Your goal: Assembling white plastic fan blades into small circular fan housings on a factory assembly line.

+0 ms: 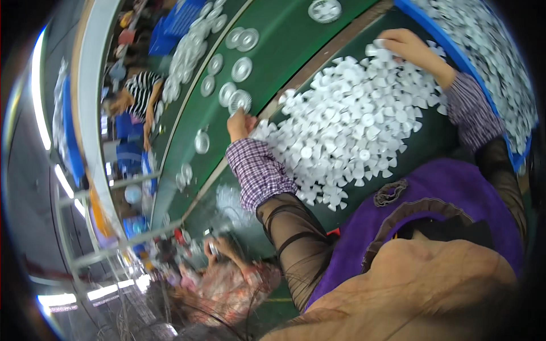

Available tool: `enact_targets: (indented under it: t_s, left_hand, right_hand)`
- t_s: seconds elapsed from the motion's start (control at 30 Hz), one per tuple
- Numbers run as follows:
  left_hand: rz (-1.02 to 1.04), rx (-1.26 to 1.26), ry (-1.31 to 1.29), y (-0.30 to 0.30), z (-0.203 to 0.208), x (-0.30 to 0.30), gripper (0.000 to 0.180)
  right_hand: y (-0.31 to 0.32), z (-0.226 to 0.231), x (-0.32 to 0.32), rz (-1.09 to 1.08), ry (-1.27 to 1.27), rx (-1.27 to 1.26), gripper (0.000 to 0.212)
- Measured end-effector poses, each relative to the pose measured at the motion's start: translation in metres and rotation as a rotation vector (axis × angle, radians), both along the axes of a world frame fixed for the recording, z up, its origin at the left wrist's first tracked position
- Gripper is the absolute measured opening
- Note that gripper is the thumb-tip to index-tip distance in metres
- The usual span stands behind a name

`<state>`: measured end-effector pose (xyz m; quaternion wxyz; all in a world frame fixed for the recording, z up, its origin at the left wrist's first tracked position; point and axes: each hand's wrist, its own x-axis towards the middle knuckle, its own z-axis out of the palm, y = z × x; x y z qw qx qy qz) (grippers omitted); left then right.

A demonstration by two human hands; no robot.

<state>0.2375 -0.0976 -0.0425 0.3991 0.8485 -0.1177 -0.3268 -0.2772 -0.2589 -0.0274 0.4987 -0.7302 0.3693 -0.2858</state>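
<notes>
A large heap of small white plastic fan blades is spread over the dark green tabletop in front of me. My right hand is at the far right side of the heap, its fingers pinched on one white fan blade. At the heap's left end my left hand has its fingers closed at the near edge of a round, clear ribbed plastic cover. That cover lies at the green conveyor belt, beside another round cover. The left fingertips are partly hidden.
More round covers lie along the green belt. A blue-rimmed bin full of white pieces stands at the right. Across the belt sits a person in a striped top; another person in a patterned top works at the lower left.
</notes>
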Motion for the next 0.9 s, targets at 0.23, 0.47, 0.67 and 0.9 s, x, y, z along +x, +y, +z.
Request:
enact_targets:
  t_s: [0.23, 0.47, 0.67, 0.9]
  left_hand:
    - [-0.01, -0.062, -0.055, -0.031, -0.003, -0.024, 0.018]
    - [-0.094, -0.416, 0.138, 0.041, 0.077, -0.055, 0.021]
    - [-0.148, -0.675, 0.48, 0.141, 0.057, -0.108, 0.037]
    - [-0.13, -0.777, 0.53, 0.12, 0.069, -0.241, 0.032]
  right_hand:
    - [-0.051, -0.04, 0.01, -0.13, 0.283, -0.338, 0.015]
    - [-0.022, -0.015, 0.014, 0.113, 0.601, -0.582, 0.028]
    - [-0.023, -0.02, 0.03, 0.119, 0.874, -0.796, 0.032]
    - [0.024, 0.051, 0.045, 0.047, 0.301, -1.054, 0.037]
